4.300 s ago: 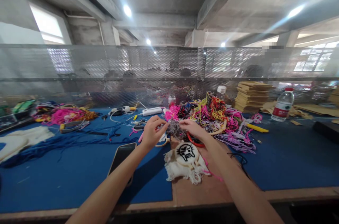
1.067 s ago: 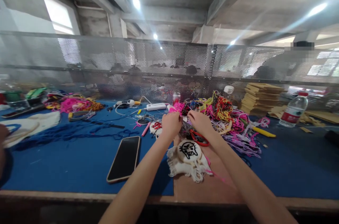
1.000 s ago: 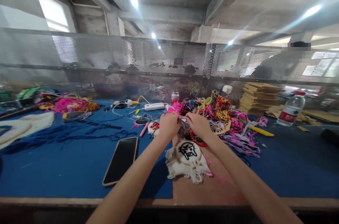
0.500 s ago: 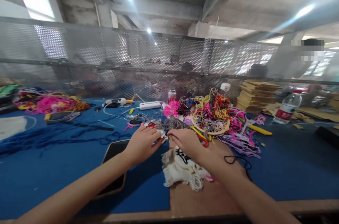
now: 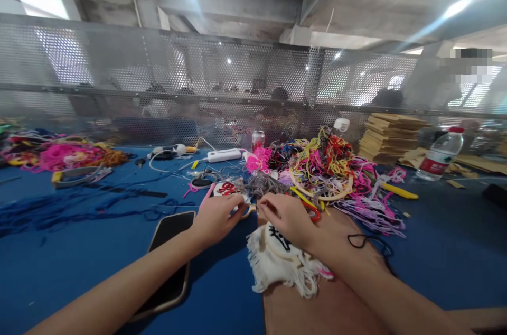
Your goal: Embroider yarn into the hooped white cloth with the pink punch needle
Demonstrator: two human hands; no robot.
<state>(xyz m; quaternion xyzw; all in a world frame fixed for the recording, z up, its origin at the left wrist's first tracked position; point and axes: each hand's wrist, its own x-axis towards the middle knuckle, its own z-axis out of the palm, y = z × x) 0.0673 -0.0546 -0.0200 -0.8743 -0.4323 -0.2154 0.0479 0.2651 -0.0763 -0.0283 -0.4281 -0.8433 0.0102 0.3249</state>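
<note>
My left hand (image 5: 219,214) is closed in a pinch, thumb against fingers, beside a white round piece with red stitching (image 5: 226,188). What it pinches is too small to make out. A short gap to the right, my right hand (image 5: 289,217) also pinches with curled fingertips; anything in them is hidden. Below the right hand lies a fringed white cloth (image 5: 263,263) in a small embroidery hoop (image 5: 295,260), with black stitching on it. Red-handled scissors (image 5: 315,213) lie partly behind the right hand. A phone (image 5: 171,229) lies by the left forearm.
Behind my hands is a tangled heap of coloured yarn (image 5: 317,160) with a larger wooden hoop (image 5: 322,197). Pink yarn (image 5: 65,156) and blue strands (image 5: 59,205) lie left. A water bottle (image 5: 439,155) and stacked brown cardboard (image 5: 390,137) stand right, before a perforated metal screen (image 5: 222,92).
My left fingers have drawn back and curled, showing more of the red-stitched piece. The hands stay close together. The whole view has shifted slightly with my head.
</note>
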